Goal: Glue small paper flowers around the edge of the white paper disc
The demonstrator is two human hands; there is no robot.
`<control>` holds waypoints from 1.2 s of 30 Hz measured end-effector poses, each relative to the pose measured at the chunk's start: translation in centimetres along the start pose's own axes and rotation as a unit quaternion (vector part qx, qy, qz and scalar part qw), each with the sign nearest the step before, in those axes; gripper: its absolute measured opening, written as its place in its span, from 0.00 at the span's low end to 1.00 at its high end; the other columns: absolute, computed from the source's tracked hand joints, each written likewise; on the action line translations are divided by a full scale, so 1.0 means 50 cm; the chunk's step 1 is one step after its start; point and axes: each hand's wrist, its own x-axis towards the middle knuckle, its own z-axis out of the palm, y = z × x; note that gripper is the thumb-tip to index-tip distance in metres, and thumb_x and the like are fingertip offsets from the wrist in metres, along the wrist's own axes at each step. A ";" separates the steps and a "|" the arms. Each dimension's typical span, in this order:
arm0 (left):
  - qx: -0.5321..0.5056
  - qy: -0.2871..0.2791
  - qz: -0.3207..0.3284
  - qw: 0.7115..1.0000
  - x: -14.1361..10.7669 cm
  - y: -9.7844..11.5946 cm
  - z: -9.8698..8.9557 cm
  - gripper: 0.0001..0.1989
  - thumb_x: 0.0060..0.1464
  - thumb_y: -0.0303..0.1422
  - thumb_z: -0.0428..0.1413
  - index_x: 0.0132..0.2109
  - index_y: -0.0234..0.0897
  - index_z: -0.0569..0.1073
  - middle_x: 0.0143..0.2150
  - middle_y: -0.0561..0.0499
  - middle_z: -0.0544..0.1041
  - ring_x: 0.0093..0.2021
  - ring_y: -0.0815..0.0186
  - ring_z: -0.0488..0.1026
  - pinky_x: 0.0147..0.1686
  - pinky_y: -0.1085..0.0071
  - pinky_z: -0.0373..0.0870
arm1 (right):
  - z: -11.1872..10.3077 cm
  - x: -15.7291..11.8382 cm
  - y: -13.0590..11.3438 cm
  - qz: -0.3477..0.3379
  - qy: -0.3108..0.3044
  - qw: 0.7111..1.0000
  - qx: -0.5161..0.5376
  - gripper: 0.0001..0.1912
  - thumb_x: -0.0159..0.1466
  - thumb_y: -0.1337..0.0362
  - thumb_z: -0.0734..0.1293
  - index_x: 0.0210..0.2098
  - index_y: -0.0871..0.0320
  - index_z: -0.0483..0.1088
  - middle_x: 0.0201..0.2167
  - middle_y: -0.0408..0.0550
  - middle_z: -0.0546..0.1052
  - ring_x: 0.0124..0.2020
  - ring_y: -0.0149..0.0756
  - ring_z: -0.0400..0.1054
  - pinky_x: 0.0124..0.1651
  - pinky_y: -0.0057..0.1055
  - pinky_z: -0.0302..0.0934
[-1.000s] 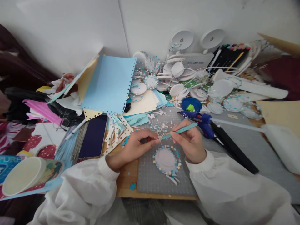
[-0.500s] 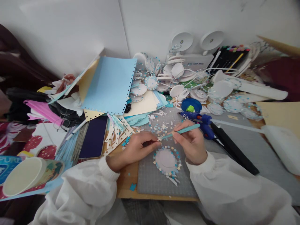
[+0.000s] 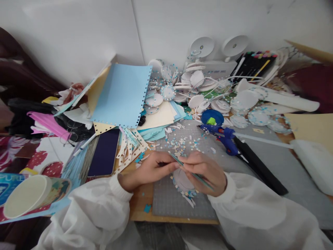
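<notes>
Thin teal tweezers (image 3: 201,180) are held in my right hand (image 3: 205,172), their tip pointing up and left past my left hand's fingertips. My left hand (image 3: 158,165) has thumb and forefinger pinched together by the tweezers; whatever is between them is too small to make out. Below both hands lies a white disc (image 3: 183,180) ringed with small blue, white and cream star pieces, partly covered by my right hand. Loose star pieces (image 3: 179,145) are scattered on the grey cutting mat (image 3: 166,205) just beyond my fingers.
A blue glue gun (image 3: 223,137) rests right of the hands, near a blue lid (image 3: 212,118). White discs with beaded edges pile up behind. Blue punched paper (image 3: 122,93), a dark phone (image 3: 103,152) and a paper cup (image 3: 28,196) are at left.
My right hand has moved down and slightly left, now over part of the disc. The tweezers have turned, their tip now pointing up and left.
</notes>
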 end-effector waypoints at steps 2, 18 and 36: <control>-0.019 -0.010 0.001 1.000 -0.001 -0.002 0.002 0.20 0.61 0.38 0.50 0.22 0.34 0.66 0.19 0.54 0.65 0.21 0.73 0.60 0.23 0.76 0.57 | 0.000 0.001 -0.004 -0.036 -0.031 0.999 -0.014 0.11 0.61 0.76 0.65 0.43 0.61 0.69 0.40 0.57 0.78 0.36 0.35 0.73 0.36 0.34 0.70; -0.152 0.064 -0.115 0.980 0.002 0.004 0.007 0.24 0.60 0.38 0.51 0.17 0.34 0.64 0.17 0.55 0.64 0.20 0.73 0.60 0.25 0.74 0.57 | 0.003 0.007 -0.002 -0.048 -0.057 0.989 -0.129 0.08 0.62 0.74 0.64 0.41 0.61 0.71 0.36 0.54 0.78 0.33 0.36 0.70 0.34 0.34 0.67; -0.150 0.137 -0.165 0.965 0.000 -0.013 0.000 0.17 0.52 0.35 0.49 0.18 0.35 0.67 0.17 0.55 0.62 0.22 0.70 0.59 0.26 0.72 0.54 | -0.075 0.003 -0.029 0.095 0.090 0.967 -0.217 0.12 0.53 0.78 0.60 0.29 0.54 0.65 0.26 0.45 0.70 0.27 0.37 0.65 0.31 0.36 0.60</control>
